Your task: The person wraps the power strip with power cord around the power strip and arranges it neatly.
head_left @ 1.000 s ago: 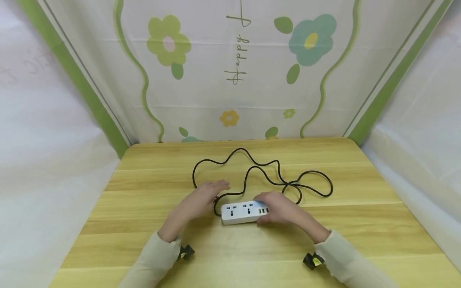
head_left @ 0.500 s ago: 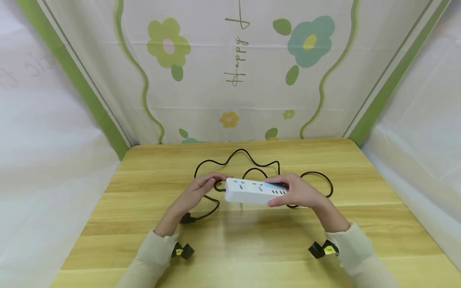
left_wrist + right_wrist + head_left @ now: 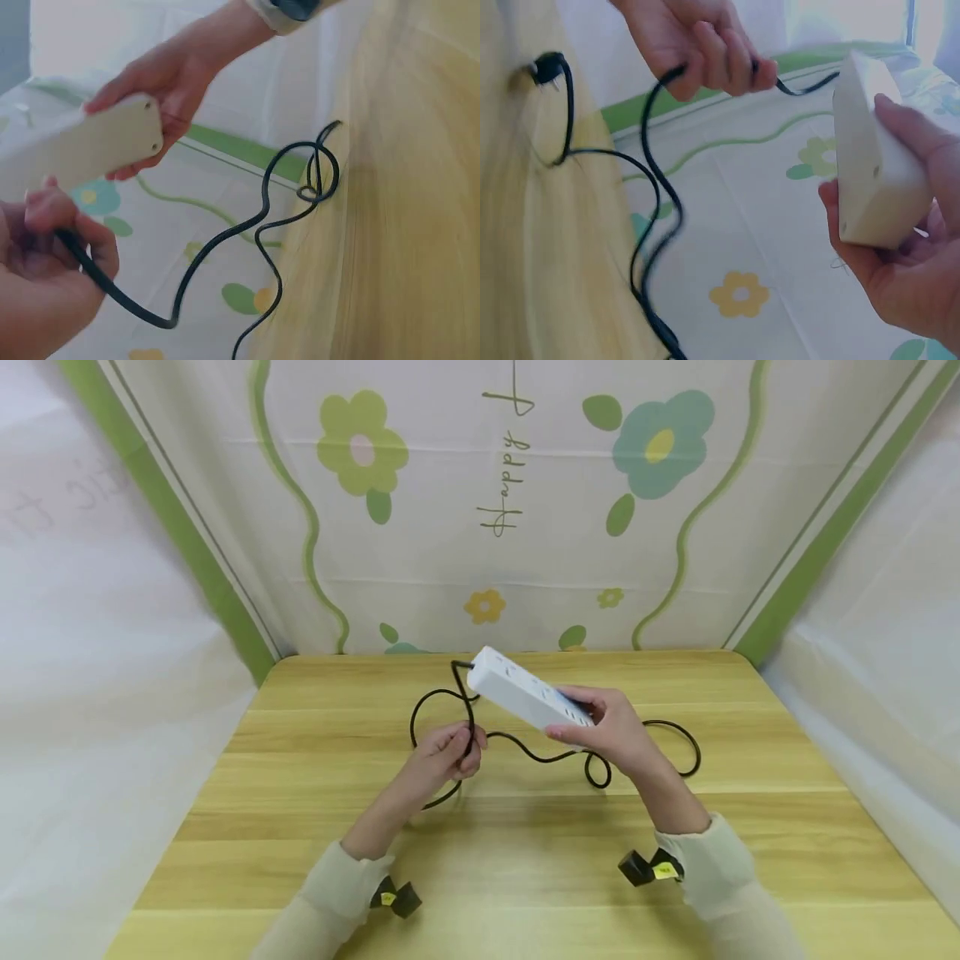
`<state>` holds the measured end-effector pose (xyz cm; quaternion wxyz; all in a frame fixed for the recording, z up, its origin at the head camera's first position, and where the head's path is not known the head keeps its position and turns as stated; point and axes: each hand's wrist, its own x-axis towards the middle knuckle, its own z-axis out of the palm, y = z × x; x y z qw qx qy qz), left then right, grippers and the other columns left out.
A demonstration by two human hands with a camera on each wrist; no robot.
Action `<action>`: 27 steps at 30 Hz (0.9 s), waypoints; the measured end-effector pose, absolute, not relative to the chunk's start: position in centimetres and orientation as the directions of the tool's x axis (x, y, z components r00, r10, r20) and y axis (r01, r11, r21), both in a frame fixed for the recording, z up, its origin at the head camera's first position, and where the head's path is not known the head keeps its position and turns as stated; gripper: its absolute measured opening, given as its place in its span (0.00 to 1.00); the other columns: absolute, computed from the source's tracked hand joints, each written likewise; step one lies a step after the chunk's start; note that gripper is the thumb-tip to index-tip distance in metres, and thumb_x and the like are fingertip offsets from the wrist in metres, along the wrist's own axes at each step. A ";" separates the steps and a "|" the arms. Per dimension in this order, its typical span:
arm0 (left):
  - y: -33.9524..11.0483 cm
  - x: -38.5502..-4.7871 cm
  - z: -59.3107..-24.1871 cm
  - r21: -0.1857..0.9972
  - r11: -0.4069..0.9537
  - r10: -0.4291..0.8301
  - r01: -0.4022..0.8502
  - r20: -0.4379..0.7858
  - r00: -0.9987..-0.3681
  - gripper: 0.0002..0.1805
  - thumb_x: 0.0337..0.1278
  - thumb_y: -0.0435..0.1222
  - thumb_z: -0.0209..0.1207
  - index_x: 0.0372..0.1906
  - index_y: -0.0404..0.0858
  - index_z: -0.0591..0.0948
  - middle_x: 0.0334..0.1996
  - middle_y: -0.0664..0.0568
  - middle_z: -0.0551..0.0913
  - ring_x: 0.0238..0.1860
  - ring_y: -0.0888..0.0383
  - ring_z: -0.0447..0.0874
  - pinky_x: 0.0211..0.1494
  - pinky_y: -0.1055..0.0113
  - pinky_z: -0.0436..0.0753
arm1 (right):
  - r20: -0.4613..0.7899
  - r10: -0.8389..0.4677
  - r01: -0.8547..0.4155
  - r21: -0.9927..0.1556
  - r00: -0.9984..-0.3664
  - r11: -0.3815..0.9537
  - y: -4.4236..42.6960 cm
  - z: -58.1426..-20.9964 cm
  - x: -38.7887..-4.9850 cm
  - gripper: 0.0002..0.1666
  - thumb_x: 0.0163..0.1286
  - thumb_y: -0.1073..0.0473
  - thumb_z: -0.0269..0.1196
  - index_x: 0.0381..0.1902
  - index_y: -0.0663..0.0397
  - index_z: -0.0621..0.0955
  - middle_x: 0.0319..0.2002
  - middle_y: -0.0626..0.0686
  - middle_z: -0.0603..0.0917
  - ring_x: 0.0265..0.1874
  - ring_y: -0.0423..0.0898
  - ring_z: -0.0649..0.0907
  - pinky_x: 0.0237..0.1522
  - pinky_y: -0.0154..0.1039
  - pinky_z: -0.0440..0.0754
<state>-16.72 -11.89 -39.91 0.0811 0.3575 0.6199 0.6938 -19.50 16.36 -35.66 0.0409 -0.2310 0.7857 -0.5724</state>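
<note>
A white power strip (image 3: 525, 693) with sockets and USB ports is held above the table, tilted with its cord end up and to the left. My right hand (image 3: 611, 731) grips its near right end, thumb on one side and fingers on the other. The black power cord (image 3: 459, 681) leaves the strip's far end and runs down into my left hand (image 3: 450, 752), whose fingers curl round it. In the left wrist view the strip's pale underside (image 3: 82, 146) shows. The cord's black plug (image 3: 549, 67) appears by the tabletop in the right wrist view.
Loose loops of the cord (image 3: 540, 760) spread over the wooden table (image 3: 510, 877) behind and right of the hands. A flower-printed cloth (image 3: 420, 543) hangs behind the table's far edge. Pale sheets (image 3: 112, 693) stand at the sides. Small black cameras (image 3: 637, 867) sit on both wrists.
My right hand has lifted the power strip off the table and tilted its cord end up. My left hand, earlier beside the strip with fingers extended, now grips the cord.
</note>
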 end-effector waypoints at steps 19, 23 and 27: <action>-10.6 -13.7 -38.3 0.375 0.727 0.479 0.575 0.322 -0.816 0.10 0.76 0.36 0.50 0.33 0.40 0.72 0.20 0.56 0.75 0.20 0.65 0.67 0.25 0.74 0.69 | 0.642 -0.214 -0.539 -0.365 -0.736 0.759 14.5 -37.9 -20.7 0.36 0.46 0.57 0.82 0.54 0.62 0.84 0.47 0.64 0.88 0.36 0.58 0.89 0.30 0.49 0.86; -10.9 -13.5 -37.7 0.306 0.734 0.496 0.607 0.369 -0.786 0.10 0.75 0.37 0.53 0.32 0.42 0.72 0.16 0.60 0.63 0.17 0.66 0.58 0.22 0.75 0.61 | 0.628 -0.283 -0.542 -0.265 -0.724 0.798 14.3 -38.4 -20.8 0.35 0.46 0.57 0.82 0.53 0.59 0.83 0.48 0.61 0.87 0.38 0.56 0.89 0.32 0.46 0.87; -11.3 -13.7 -37.6 0.275 0.723 0.510 0.634 0.407 -0.758 0.07 0.73 0.37 0.55 0.37 0.41 0.78 0.19 0.60 0.71 0.19 0.67 0.62 0.24 0.75 0.67 | 0.604 -0.377 -0.582 -0.183 -0.703 0.792 13.8 -38.8 -20.6 0.37 0.44 0.57 0.83 0.53 0.59 0.83 0.49 0.60 0.87 0.41 0.56 0.88 0.36 0.46 0.87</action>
